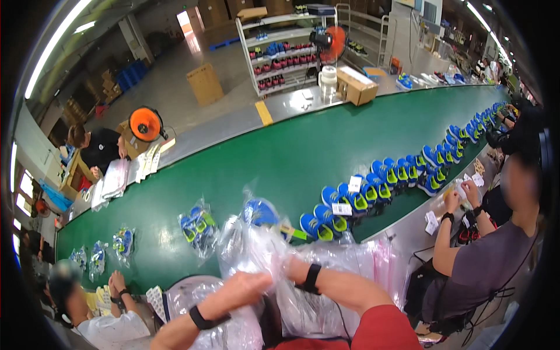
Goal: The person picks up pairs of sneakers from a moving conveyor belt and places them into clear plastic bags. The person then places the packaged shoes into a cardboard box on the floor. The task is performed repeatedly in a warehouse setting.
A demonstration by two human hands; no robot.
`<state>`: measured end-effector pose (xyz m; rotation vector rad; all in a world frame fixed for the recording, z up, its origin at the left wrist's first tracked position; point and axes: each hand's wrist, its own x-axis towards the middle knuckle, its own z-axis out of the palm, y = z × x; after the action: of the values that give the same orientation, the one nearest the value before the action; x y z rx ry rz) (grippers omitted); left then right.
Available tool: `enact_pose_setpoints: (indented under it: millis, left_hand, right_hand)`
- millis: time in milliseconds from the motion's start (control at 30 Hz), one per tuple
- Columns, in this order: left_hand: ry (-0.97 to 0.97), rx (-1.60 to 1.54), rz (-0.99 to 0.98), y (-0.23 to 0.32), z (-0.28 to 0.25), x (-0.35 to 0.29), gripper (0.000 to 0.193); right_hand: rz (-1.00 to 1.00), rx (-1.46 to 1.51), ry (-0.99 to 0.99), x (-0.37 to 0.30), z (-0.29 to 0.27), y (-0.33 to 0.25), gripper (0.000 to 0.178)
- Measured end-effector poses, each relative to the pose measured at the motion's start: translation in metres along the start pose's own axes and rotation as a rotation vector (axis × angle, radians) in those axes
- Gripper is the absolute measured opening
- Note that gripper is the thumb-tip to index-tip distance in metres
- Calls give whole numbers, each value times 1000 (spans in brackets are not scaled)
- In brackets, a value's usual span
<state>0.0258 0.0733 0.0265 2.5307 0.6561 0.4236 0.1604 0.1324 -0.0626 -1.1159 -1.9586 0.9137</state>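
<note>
A clear plastic bag (256, 245) is bunched up in front of me, above the near edge of the green conveyor belt (256, 151). My left hand (252, 284) is closed on its gathered plastic. Close beside it, my right hand (296, 270) also grips the film, its fingertips partly hidden by shine and folds. A blue shoe (261, 211) shows at the bag's far end; I cannot tell whether it is fully inside. Just right of it lies a yellow-green strip (293, 232). Piles of loose clear bags (326, 297) lie under and beside my forearms.
Blue and lime sneakers (373, 189) line the belt's right side, some with white tags (341, 209). Bagged sneakers (198, 226) lie to the left. Co-workers sit at my right (484, 245) and left (111, 321); another person (99, 146) stands across the belt. A carton (356, 86) stands on the far ledge.
</note>
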Motion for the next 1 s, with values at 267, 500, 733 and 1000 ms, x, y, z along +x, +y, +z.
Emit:
enact_pose_setpoints:
  millis: [267, 500, 733, 1000]
  left_hand:
    - [669, -365, -746, -86, -34, 46, 22]
    - [-112, -336, -317, 8, -27, 64, 19]
    - [442, -481, -715, -16, -52, 15, 12]
    - [955, -840, -780, -95, -41, 0, 20]
  right_hand:
    - [-132, -856, -459, 4, 12, -60, 24]
    - [-96, -449, -138, -3, -8, -20, 31]
    - [41, -724, 164, 80, 43, 10, 37]
    - [358, 432, -355, 46, -37, -1, 37]
